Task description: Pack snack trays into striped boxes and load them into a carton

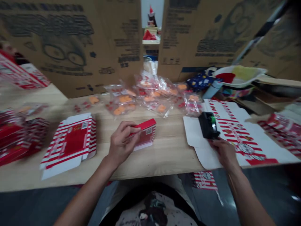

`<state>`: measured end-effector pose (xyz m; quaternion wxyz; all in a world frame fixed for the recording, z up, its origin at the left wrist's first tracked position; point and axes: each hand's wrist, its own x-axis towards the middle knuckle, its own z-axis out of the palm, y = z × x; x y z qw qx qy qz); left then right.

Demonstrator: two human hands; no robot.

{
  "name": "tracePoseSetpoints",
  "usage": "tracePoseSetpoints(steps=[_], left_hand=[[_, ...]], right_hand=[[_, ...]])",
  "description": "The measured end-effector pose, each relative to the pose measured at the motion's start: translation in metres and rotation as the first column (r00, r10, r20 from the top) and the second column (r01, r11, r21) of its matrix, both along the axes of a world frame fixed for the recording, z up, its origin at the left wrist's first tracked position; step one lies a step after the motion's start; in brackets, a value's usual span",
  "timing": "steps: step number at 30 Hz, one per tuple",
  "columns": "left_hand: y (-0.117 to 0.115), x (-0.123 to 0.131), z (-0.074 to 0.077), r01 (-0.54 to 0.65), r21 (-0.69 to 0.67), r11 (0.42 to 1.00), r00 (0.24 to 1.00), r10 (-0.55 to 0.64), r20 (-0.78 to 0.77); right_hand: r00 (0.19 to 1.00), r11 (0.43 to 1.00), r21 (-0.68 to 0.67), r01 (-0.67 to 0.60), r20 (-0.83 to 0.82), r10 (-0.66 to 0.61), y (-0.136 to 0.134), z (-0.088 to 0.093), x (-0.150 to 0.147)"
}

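Observation:
My left hand (123,139) is closed round the left end of a small red cardboard box (147,135), holding it upright on its long side over the table. At the near end of a black tape dispenser (207,126) with a green core is my right hand (225,153), its fingers curled and touching that end. What sits between those fingertips is hidden. The dispenser rests on flat, unfolded red-and-white striped card blanks (235,131). Left of my left hand lies a partly folded striped box (74,141) with its flaps out.
Clear bags with orange pieces (145,94) are heaped along the back. Finished-looking striped boxes (14,138) are stacked at the far left. A white basin (242,77) and a light-blue bottle (212,89) stand back right. Large cardboard panels (105,40) wall off the rear.

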<state>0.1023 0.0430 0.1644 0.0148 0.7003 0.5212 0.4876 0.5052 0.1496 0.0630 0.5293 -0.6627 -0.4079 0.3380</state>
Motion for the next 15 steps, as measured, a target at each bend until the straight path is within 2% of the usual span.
tracePoseSetpoints(steps=[3, 4, 5, 6, 7, 9, 10, 12, 13, 15], left_hand=[[-0.006, -0.001, 0.002, 0.034, -0.021, 0.999, 0.999, -0.034, 0.024], [-0.008, -0.002, 0.002, 0.045, -0.024, 0.999, 0.999, -0.044, 0.029], [-0.01, -0.002, 0.003, 0.053, -0.026, 0.998, 0.998, -0.053, 0.028], [-0.011, -0.001, 0.003, 0.054, -0.034, 0.998, 0.998, -0.054, 0.025], [-0.013, -0.001, 0.003, 0.047, -0.048, 0.998, 0.999, -0.045, 0.024], [-0.015, -0.001, 0.002, 0.009, -0.086, 0.996, 0.999, -0.006, 0.037], [-0.015, -0.002, 0.001, -0.012, -0.104, 0.994, 0.998, 0.017, 0.052], [-0.017, -0.003, -0.002, -0.024, -0.127, 0.992, 0.995, 0.036, 0.09], [-0.017, -0.003, -0.003, -0.014, -0.132, 0.991, 0.994, 0.028, 0.11], [-0.017, -0.004, -0.006, 0.005, -0.14, 0.99, 0.99, 0.015, 0.142]], right_hand=[[0.992, 1.0, 0.021, 0.0, 0.128, -0.002, -0.024, 0.032, -0.034], [0.982, 0.996, 0.039, -0.077, 0.175, 0.069, -0.035, 0.046, -0.054], [0.964, 0.971, 0.059, -0.233, 0.145, 0.222, -0.045, 0.06, -0.078], [0.915, 0.912, 0.086, -0.401, 0.083, 0.394, -0.055, 0.075, -0.103], [0.836, 0.831, 0.103, -0.547, 0.01, 0.549, -0.061, 0.089, -0.13], [0.654, 0.663, 0.137, -0.736, -0.113, 0.748, -0.068, 0.11, -0.179], [0.591, 0.612, 0.153, -0.776, -0.163, 0.79, -0.068, 0.117, -0.199], [0.521, 0.561, 0.172, -0.81, -0.229, 0.822, -0.065, 0.123, -0.23], [0.516, 0.559, 0.173, -0.811, -0.239, 0.823, -0.063, 0.122, -0.24], [0.556, 0.585, 0.15, -0.797, -0.195, 0.808, -0.061, 0.116, -0.253]])
